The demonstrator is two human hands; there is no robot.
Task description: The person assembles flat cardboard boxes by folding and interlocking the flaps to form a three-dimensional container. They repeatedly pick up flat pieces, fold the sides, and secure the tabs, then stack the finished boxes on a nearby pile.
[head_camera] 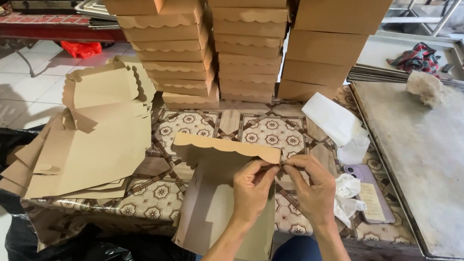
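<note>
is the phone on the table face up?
No. The phone lies back up beside the right hand, its camera lenses showing and a paper note tucked under its clear case.

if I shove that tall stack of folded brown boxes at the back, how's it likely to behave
The stack of folded boxes probably topples rather than slides: it stands tall and already leans unevenly. Being thin cardboard, each box is likely light, so upper ones would scatter easily.
</note>
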